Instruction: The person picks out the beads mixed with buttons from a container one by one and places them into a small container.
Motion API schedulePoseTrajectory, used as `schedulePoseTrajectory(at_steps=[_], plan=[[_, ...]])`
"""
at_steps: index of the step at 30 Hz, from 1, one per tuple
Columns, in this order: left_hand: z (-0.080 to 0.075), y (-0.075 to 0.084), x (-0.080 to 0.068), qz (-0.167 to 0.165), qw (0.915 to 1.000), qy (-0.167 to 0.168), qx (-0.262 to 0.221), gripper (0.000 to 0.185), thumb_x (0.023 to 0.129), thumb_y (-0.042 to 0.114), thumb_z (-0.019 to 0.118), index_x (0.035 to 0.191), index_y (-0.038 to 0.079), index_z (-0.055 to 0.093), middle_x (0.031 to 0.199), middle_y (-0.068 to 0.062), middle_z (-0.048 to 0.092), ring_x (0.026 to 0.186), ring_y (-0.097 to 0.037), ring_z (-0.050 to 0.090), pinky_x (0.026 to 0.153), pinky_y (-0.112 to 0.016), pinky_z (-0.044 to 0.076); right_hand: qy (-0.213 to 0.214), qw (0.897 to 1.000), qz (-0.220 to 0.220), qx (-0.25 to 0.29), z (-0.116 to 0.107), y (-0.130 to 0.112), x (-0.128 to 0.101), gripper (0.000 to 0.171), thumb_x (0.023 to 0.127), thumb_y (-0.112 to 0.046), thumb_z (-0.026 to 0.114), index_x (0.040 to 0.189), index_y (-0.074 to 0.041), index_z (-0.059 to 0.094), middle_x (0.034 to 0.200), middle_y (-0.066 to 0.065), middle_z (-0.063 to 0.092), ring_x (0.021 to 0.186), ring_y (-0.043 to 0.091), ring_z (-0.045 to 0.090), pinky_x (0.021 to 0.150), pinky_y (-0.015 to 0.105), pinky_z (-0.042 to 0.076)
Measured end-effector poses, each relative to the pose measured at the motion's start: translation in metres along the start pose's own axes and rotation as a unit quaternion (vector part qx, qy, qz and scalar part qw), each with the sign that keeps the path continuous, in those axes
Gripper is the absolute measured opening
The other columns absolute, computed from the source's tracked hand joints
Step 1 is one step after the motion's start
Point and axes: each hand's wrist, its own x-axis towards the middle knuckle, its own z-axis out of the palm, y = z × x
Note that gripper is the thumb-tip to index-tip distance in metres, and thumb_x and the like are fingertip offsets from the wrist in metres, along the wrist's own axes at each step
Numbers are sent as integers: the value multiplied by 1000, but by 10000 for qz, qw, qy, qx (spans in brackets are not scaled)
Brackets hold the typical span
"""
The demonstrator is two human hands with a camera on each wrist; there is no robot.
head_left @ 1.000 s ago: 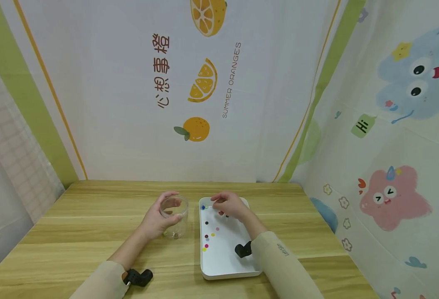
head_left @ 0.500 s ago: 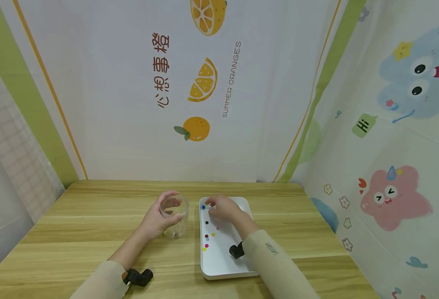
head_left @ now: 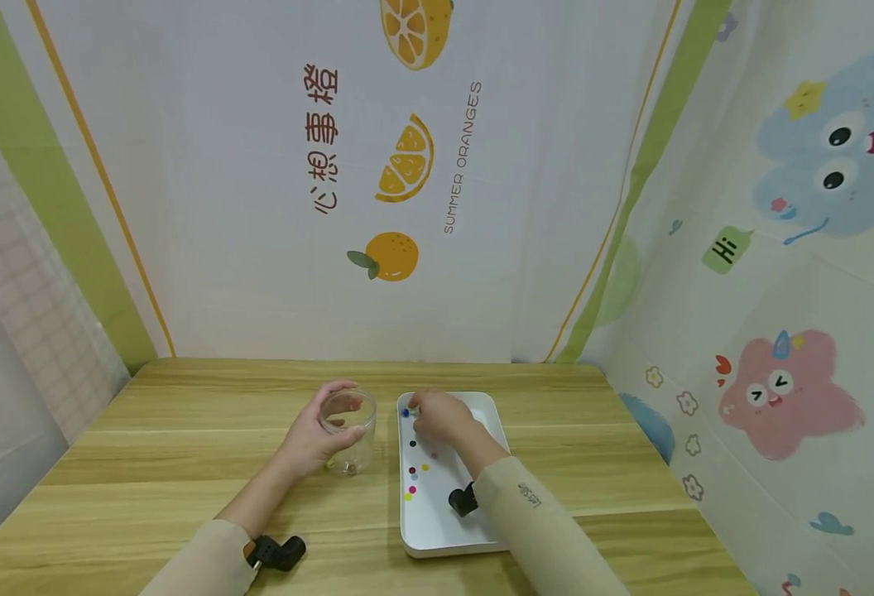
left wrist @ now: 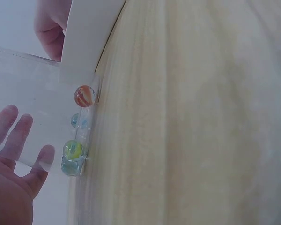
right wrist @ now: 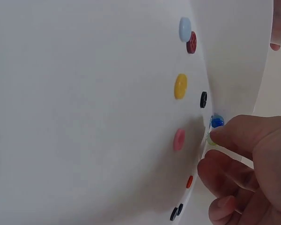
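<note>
My left hand (head_left: 323,432) grips a clear glass jar (head_left: 351,426) standing on the wooden table; its fingers (left wrist: 15,138) show through the glass. Several marbles lie in the jar's bottom, among them an orange one (left wrist: 84,95) and a yellow-green one (left wrist: 72,150). My right hand (head_left: 429,416) is in the far left corner of the white tray (head_left: 437,542). Its curled fingertips (right wrist: 214,137) pinch a pale green marble (right wrist: 209,139) against the tray wall. A blue marble (right wrist: 217,122) lies right beside it.
Small buttons lie scattered in the tray: yellow (right wrist: 180,86), pink (right wrist: 179,139), red (right wrist: 191,42), light blue (right wrist: 185,29), black (right wrist: 203,99). Printed curtains close in the table at the back and right. Bare wood lies left of the jar.
My right hand has moved left across the tray to its far left corner and closed its fingertips on the green marble. The left hand and jar have stayed put.
</note>
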Motion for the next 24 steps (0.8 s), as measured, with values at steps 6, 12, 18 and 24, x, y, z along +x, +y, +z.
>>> schedulePoseTrajectory(at_steps=[6,12,18,24], plan=[[0,0,0,-24,10000,4,-8,68,96,9,82,155,7,47,143,-32,64,135,-45,62,109,-62,49,-6,9999,135,68,-5,0,-3,31,99,-12,73,129,-18,77,121,3,76,103,18,68,98,42,58],[0,0,-1,-27,10000,-2,-2,69,97,9,82,156,5,46,143,-31,64,136,-46,62,110,-63,48,38,9998,80,160,-5,5,-5,25,98,-8,73,119,-19,80,112,-1,78,97,16,67,91,39,58],[0,-1,-1,-15,10000,5,1,69,96,9,82,156,5,46,142,-29,65,135,-46,62,110,-63,48,78,9999,-33,139,-6,9,-9,21,97,-5,72,110,-18,81,106,-2,79,91,15,66,87,36,56],[0,-1,0,-14,10000,23,6,70,96,8,82,156,3,45,142,-31,65,135,-47,61,109,-63,49,110,9996,-32,243,-7,14,-12,20,98,-7,73,112,-19,80,102,-2,77,89,14,64,87,36,55]])
